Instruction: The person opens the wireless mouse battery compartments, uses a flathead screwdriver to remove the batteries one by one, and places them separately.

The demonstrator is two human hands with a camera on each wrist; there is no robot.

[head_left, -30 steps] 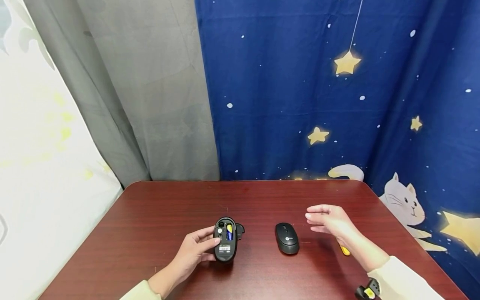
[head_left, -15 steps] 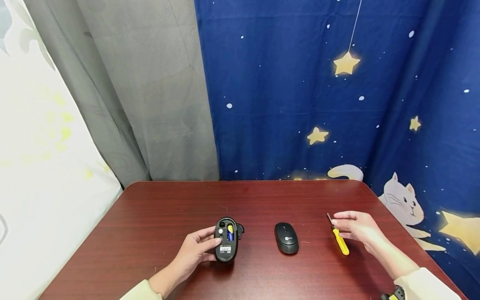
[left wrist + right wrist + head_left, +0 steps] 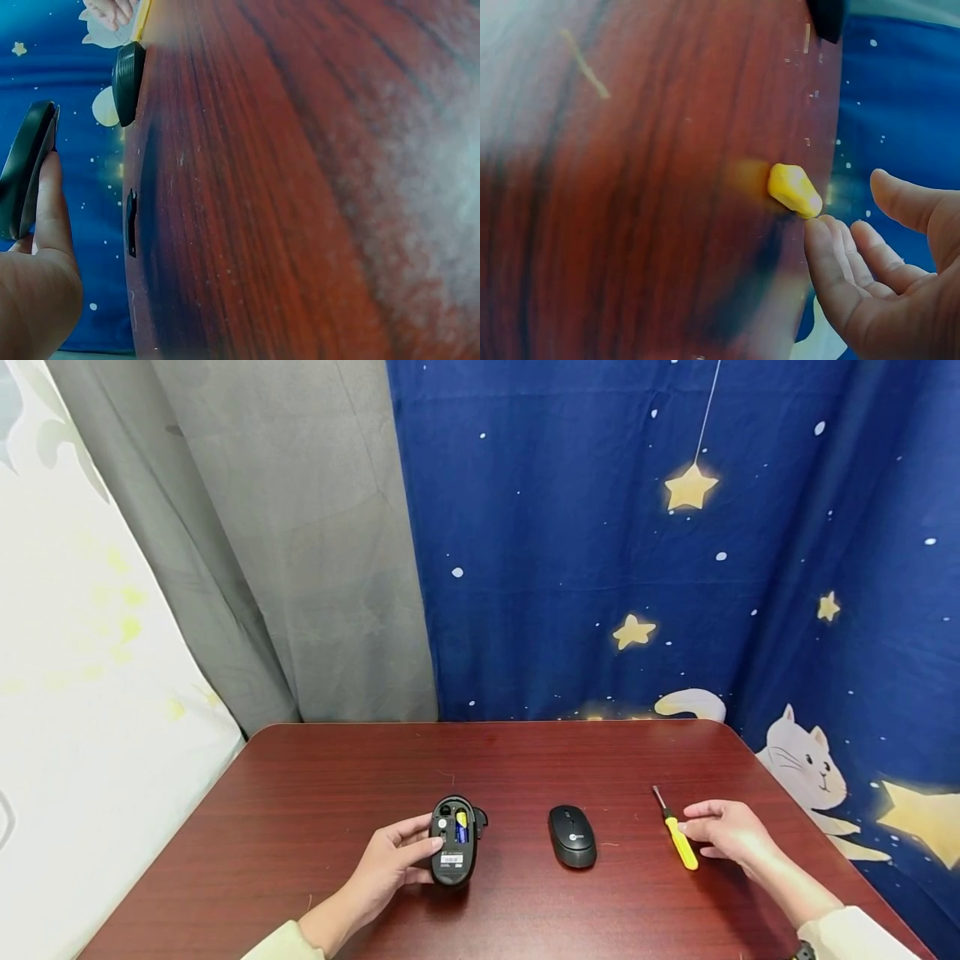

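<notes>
My left hand grips a black computer mouse by its side, underside up, thumb on its base. Its battery compartment is uncovered, and a yellow-and-blue battery lies inside. In the left wrist view this mouse is raised off the table. Behind it lies a small black cover. To the right, my right hand is beside a screwdriver with a yellow handle, fingertips right at the handle. In the right wrist view the thumb stands apart from the fingers, and the handle's end shows beyond the fingertips.
A second black mouse sits right side up on the dark red wooden table, between the two hands. Grey and blue star-patterned curtains hang beyond the table's far edge.
My right hand has moved right and toward me, from near the second mouse to beside the screwdriver, which has come into full view. The left hand and its mouse have hardly moved.
</notes>
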